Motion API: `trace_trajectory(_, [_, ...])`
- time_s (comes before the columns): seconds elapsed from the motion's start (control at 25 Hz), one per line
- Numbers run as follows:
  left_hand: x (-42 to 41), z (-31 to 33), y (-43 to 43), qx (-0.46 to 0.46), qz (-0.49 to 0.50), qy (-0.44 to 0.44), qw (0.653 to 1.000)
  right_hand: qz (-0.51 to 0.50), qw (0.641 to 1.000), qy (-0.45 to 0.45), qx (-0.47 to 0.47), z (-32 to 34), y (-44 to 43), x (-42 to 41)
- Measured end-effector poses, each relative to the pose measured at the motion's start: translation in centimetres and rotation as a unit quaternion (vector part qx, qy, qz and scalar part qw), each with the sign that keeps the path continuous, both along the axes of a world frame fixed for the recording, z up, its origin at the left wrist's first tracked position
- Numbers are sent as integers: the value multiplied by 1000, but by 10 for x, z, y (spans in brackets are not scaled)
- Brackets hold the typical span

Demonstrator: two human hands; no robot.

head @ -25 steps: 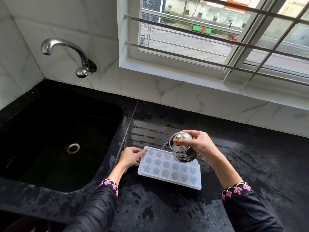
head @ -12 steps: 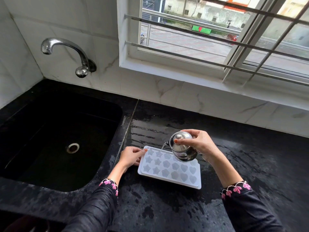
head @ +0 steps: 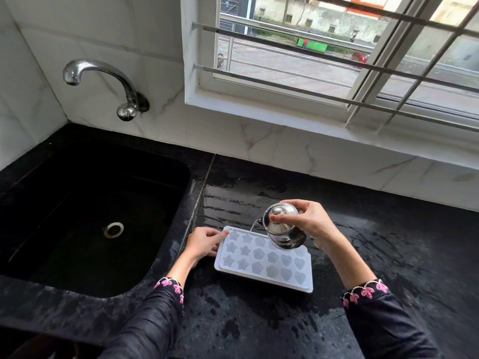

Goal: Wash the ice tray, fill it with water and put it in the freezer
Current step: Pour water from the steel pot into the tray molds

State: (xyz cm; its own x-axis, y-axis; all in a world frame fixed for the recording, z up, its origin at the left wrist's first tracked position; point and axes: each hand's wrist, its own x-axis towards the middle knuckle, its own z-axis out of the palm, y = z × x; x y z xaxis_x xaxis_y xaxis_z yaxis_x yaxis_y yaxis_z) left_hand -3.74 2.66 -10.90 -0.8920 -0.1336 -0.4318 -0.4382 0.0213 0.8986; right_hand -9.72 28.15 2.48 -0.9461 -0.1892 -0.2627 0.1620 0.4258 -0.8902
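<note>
A white plastic ice tray (head: 264, 264) with star and heart moulds lies on the wet black stone table (head: 259, 322), right of the black sink (head: 77, 304). The left hand (head: 204, 243) holds its left edge. The right hand (head: 312, 222) grips a small shiny steel kettle (head: 281, 230), tilted left above the tray's far side, with a thin stream of water falling from its spout.

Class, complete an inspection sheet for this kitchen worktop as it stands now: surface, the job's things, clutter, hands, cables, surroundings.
Surface: black stone countertop, wet and streaked.
Job's things: white plastic ice tray with star and heart moulds lies flat on it; small shiny steel kettle tilted above its far side, thin stream running from the spout.
Clutter: nothing seen.
Hands: left hand holds the tray's left end; right hand grips the kettle.
Cables: nothing seen.
Surroundings: black sink on the left, chrome tap on the tiled wall, barred window behind.
</note>
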Motion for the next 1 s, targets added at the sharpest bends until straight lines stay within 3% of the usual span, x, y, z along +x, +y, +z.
trace_trajectory(0.48, [-2, -3, 0, 11, -2, 0, 1000, 3, 999, -16, -48, 5, -9, 1])
trace_trajectory(1.0, [-1, -3, -2, 9, -5, 0, 1000, 12, 1000, -13, 1, -1, -30, -3])
